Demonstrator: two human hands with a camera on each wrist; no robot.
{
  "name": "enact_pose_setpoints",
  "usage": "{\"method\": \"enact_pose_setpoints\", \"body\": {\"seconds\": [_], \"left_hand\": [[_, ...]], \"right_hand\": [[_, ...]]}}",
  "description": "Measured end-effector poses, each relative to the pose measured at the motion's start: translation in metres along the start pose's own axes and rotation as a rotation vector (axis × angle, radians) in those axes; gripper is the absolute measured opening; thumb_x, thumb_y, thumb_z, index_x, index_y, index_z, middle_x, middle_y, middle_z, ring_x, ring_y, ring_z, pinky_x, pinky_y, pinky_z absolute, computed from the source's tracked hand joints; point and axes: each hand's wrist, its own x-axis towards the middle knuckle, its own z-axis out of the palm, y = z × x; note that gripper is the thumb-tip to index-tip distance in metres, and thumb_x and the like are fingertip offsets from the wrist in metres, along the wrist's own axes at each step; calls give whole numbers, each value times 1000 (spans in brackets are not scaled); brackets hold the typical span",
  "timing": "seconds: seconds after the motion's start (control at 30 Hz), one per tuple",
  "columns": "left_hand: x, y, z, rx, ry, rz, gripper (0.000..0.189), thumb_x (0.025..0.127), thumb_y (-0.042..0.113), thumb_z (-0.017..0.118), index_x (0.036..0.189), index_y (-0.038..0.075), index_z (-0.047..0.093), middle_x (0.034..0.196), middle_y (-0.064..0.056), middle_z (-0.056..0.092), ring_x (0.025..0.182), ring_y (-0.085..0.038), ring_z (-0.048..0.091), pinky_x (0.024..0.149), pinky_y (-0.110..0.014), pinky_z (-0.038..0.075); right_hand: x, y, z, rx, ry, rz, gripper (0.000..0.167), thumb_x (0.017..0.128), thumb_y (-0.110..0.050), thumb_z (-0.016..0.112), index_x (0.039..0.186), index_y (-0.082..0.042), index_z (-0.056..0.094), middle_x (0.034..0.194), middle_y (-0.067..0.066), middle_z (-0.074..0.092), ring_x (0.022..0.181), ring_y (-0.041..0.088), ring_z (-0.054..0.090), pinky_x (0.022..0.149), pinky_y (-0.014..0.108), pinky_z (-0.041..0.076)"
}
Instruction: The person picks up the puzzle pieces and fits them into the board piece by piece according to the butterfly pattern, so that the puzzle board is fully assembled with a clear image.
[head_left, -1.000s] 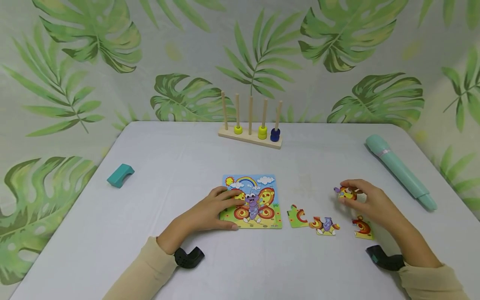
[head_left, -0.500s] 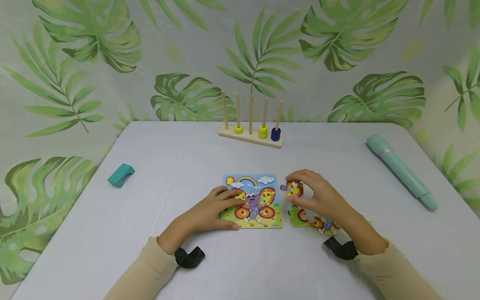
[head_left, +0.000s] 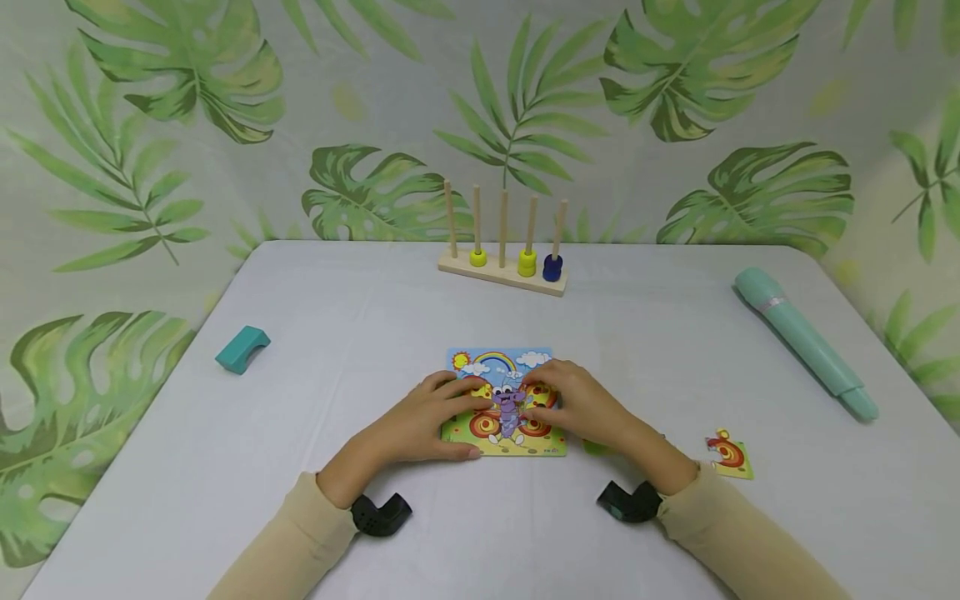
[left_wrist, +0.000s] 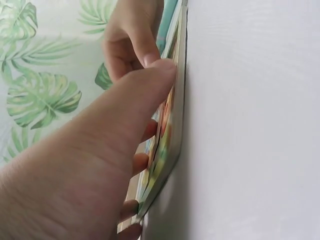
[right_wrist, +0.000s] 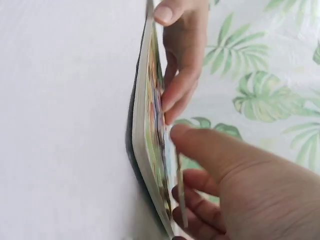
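Observation:
A butterfly picture puzzle board (head_left: pixel 501 362) lies flat on the white table. My left hand (head_left: pixel 431 421) rests on its left side, fingers spread over the picture and the thumb along the near edge. My right hand (head_left: pixel 581 407) pinches a puzzle piece (right_wrist: pixel 181 195) between thumb and fingers, just over the right wing. In the right wrist view that piece stands slightly apart from the board. To the right lies a loose corner piece (head_left: pixel 729 456). A green bit of another piece (head_left: pixel 595 447) shows beneath my right wrist; the forearm hides what else lies there.
At the back stands a wooden peg rack (head_left: pixel 491 271) with yellow and dark blue beads. A teal arched block (head_left: pixel 242 350) lies on the left. Along the right side lies a turquoise microphone-shaped toy (head_left: pixel 806 342).
My right hand has carried the puzzle piece leftward from beyond the loose pieces to over the board's right side. The left hand stays in place on the board.

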Motion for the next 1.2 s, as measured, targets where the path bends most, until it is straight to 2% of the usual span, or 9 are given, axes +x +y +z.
{"method": "enact_pose_setpoints", "body": {"seconds": [0.13, 0.27, 0.43, 0.5, 0.7, 0.9, 1.03, 1.2], "left_hand": [[2, 2, 2, 49, 58, 17, 55, 79, 59, 54, 125, 28, 52, 137, 5, 37, 122, -26, 29, 100, -47, 16], [5, 3, 5, 37, 107, 40, 50, 81, 57, 53, 120, 24, 56, 133, 3, 41, 122, -24, 30, 102, -50, 12], [10, 3, 10, -15, 136, 95, 46, 82, 50, 57, 115, 17, 57, 128, 1, 44, 119, -17, 33, 103, -37, 20], [12, 4, 11, -5, 134, 97, 49, 82, 50, 56, 119, 17, 55, 128, 1, 44, 119, -17, 33, 102, -34, 21], [15, 10, 13, 95, 84, 53, 60, 84, 57, 49, 135, 26, 43, 129, -3, 39, 119, -23, 30, 100, -42, 20], [17, 15, 12, 144, 58, 13, 58, 84, 57, 48, 135, 29, 42, 128, -3, 38, 119, -24, 30, 100, -43, 19], [17, 15, 13, 169, 45, -3, 58, 85, 58, 45, 136, 31, 41, 129, -1, 37, 120, -23, 28, 100, -42, 19], [17, 15, 14, 168, 43, -6, 58, 85, 59, 44, 136, 32, 40, 131, -1, 35, 121, -23, 27, 101, -42, 18]], "right_hand": [[3, 1, 4, -20, -1, 25, 40, 77, -30, 71, 109, -7, 62, 107, 4, 56, 101, 21, 49, 87, 41, 40], [6, 2, 8, -17, -4, 51, 40, 77, -30, 71, 110, -9, 63, 108, 3, 55, 103, 21, 47, 88, 41, 39], [6, 3, 9, 16, -8, 78, 38, 76, -31, 72, 108, -12, 64, 108, 2, 53, 101, 20, 45, 86, 39, 38], [6, 3, 9, 30, -7, 87, 37, 76, -31, 72, 107, -13, 64, 108, 2, 52, 101, 20, 44, 84, 38, 38], [7, 4, 9, 63, -10, 93, 36, 76, -32, 72, 106, -13, 65, 105, -1, 51, 99, 19, 43, 82, 36, 38], [5, 8, 3, 124, -81, 107, 42, 77, -37, 69, 113, -17, 62, 112, 1, 48, 106, 22, 40, 87, 43, 38], [2, 13, -6, 196, -114, 142, 42, 79, -30, 69, 118, -18, 59, 122, 4, 44, 115, 26, 35, 94, 51, 31], [0, 20, -11, 158, -97, 140, 41, 82, -24, 66, 121, -14, 56, 132, 11, 37, 124, 33, 27, 98, 57, 22]]}}
